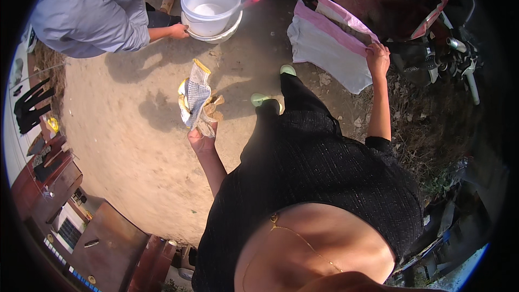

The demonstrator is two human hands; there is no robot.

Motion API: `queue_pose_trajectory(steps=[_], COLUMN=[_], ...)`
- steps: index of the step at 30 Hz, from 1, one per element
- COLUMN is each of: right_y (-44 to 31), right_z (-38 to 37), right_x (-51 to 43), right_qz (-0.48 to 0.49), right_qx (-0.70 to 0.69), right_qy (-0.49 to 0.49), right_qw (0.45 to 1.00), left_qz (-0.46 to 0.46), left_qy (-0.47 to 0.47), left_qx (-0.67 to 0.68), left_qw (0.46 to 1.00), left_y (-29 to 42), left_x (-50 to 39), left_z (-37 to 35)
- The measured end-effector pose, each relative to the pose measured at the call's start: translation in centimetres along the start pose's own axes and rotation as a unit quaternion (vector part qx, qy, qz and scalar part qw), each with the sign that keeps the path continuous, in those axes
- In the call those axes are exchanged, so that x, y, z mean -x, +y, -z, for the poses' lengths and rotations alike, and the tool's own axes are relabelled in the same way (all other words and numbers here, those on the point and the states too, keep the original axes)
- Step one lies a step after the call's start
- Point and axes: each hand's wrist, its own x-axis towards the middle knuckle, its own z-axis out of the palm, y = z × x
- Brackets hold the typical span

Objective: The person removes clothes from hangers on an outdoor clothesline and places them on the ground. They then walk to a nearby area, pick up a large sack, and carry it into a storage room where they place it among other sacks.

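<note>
My left hand (202,138) grips a bunch of work gloves (198,96), white and blue-checked knit with yellow cuffs and some brown-stained parts. The bunch stands up out of the fist above bare ground. On the other side, my right hand (378,57) pinches the rim of a woven plastic sack (330,46), white with a pink band. The sack hangs to the left of that hand, its mouth partly spread; what lies inside is hidden.
A co-worker in a grey shirt (91,12) holds stacked white plastic buckets (211,8) with a pink-red handle (252,1) sticking out. A parked vehicle with handlebars (458,44) stands beyond the sack. Dry plant litter (421,125) covers the ground at right.
</note>
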Motion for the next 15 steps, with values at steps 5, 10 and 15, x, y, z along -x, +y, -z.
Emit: queue_pose_trajectory(steps=[5, 10, 15], right_y=[-0.9, -2.2, -1.5], right_z=[4.1, 6.9, 9.1], right_x=[2.9, 3.8, 4.1], right_qz=[-0.030, -0.075, -0.075], right_qx=[0.036, 0.026, 0.044], right_qy=[0.034, 0.072, 0.126], right_qw=[0.998, 0.994, 0.988], left_qz=[-0.075, -0.022, -0.011], left_qy=[0.208, 0.138, 0.091], left_qx=[-0.156, 0.019, 0.077], left_qw=[0.963, 0.990, 0.993], left_y=[-0.6, 0.4, 0.1], left_x=[-1.0, -1.2, -1.6], left_z=[-2.2, -1.7, -1.8])
